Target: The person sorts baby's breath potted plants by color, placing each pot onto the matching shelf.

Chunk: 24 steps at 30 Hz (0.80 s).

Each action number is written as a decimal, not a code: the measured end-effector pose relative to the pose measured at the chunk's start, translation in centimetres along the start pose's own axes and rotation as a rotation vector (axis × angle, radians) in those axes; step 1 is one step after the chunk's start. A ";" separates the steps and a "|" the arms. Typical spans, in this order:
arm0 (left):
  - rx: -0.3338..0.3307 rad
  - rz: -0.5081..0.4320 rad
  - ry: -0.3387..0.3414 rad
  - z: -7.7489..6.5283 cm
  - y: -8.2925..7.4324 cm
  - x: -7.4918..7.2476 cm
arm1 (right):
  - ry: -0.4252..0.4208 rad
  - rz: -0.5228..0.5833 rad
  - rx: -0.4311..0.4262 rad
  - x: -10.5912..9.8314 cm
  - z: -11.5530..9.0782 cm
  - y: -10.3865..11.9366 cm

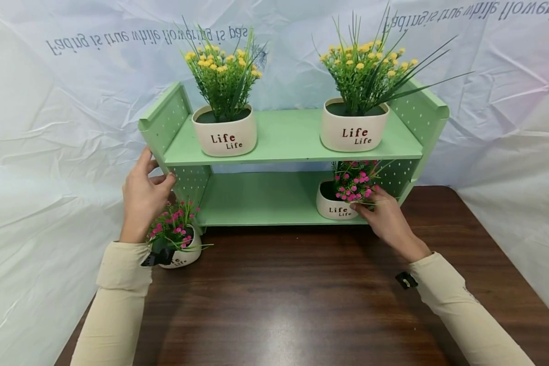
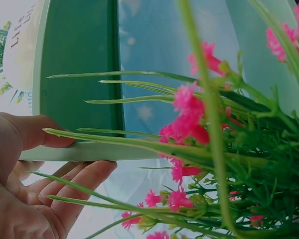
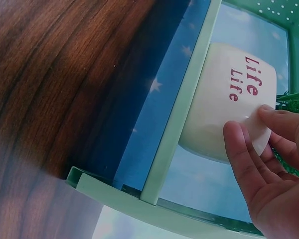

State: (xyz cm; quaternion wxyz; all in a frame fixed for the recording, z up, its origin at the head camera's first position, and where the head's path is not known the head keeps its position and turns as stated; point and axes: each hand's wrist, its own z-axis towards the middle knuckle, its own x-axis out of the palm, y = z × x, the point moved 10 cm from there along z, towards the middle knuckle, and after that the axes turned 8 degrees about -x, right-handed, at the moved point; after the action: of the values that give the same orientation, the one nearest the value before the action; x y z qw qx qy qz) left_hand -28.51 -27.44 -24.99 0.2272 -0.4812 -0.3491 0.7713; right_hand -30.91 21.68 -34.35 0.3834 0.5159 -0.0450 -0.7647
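Note:
My left hand (image 1: pixel 143 195) grips the left side panel of a green two-tier shelf (image 1: pixel 279 133). In the left wrist view, its thumb lies on the inner face and its fingers are outside. On the lower tier, at the right, sits a white flowerpot (image 3: pixel 214 104) marked "Life", holding pink artificial flowers (image 1: pixel 354 184). My right hand (image 1: pixel 390 221) pinches this pot at its right side, thumb near the rim. A second white pot (image 1: pixel 191 254) with pink flowers (image 2: pixel 182 112) stands on the table beside the shelf's left end, partly hidden by the left wrist.
Two white pots with yellow flowers stand on the top tier, a left pot (image 1: pixel 224 137) and a right pot (image 1: pixel 354 129). The shelf is on a dark wooden table (image 1: pixel 283 284). White printed cloth (image 1: pixel 73 101) hangs behind and at both sides.

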 end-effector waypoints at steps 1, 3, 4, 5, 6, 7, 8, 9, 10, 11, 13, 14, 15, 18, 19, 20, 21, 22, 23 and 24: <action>0.000 0.002 0.000 0.0 0.0 0.0 | -0.004 0.002 -0.003 0.0 0.0 0.0; -0.001 0.006 -0.001 0.0 0.0 0.0 | -0.011 0.005 -0.012 0.1 0.0 0.0; -0.002 0.009 -0.001 0.0 0.0 0.0 | -0.015 0.008 -0.014 0.1 0.0 0.0; -0.002 0.011 -0.001 0.0 0.0 0.0 | -0.017 0.010 -0.016 0.1 0.0 0.0; -0.002 0.010 0.000 0.0 0.0 0.0 | -0.019 0.011 -0.016 0.1 0.0 0.0; -0.001 0.011 0.000 0.0 0.0 0.0 | -0.019 0.011 -0.015 0.0 0.0 0.0; -0.001 0.012 -0.001 0.0 0.0 0.0 | -0.020 0.009 -0.014 0.0 0.0 0.0; 0.001 0.011 -0.001 0.0 0.0 0.0 | -0.019 0.010 -0.011 0.0 -0.1 -0.1; 0.002 0.010 -0.002 0.0 0.0 0.0 | -0.017 0.008 -0.010 0.0 0.0 0.0; 0.003 0.010 -0.002 0.0 0.0 0.0 | -0.017 0.008 -0.008 0.0 0.0 0.0; 0.008 0.008 -0.004 0.0 0.0 0.0 | -0.016 0.003 -0.009 0.0 0.0 0.0; 0.010 0.007 -0.004 0.0 -0.1 0.0 | -0.016 0.002 -0.012 0.0 0.0 0.0; 0.011 0.005 -0.004 0.0 -0.1 0.0 | -0.018 0.001 -0.014 0.0 0.0 0.0; 0.010 0.000 -0.002 0.0 -0.2 0.0 | -0.024 -0.003 -0.024 -0.1 0.0 0.1; 0.008 -0.003 -0.001 0.0 -0.1 0.0 | -0.025 -0.003 -0.026 -0.1 0.0 0.1; 0.004 -0.007 0.000 0.0 -0.1 0.0 | -0.025 -0.002 -0.029 -0.1 0.0 0.2; 0.000 -0.010 0.001 0.0 -0.1 0.1 | -0.026 0.002 -0.030 -0.1 0.0 0.2; -0.002 -0.010 0.001 0.0 0.0 0.1 | -0.026 0.002 -0.033 -0.1 0.0 0.2; -0.005 -0.010 0.001 0.0 0.0 0.1 | -0.026 0.004 -0.035 -0.1 0.0 0.1; -0.007 -0.013 0.000 0.0 0.0 0.1 | -0.027 0.004 -0.036 0.0 0.0 0.1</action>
State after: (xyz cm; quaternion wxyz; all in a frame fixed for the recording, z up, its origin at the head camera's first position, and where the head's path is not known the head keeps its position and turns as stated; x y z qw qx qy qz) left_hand -28.53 -27.36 -25.06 0.2304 -0.4800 -0.3549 0.7685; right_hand -30.89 21.65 -34.28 0.3937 0.4986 -0.0373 -0.7714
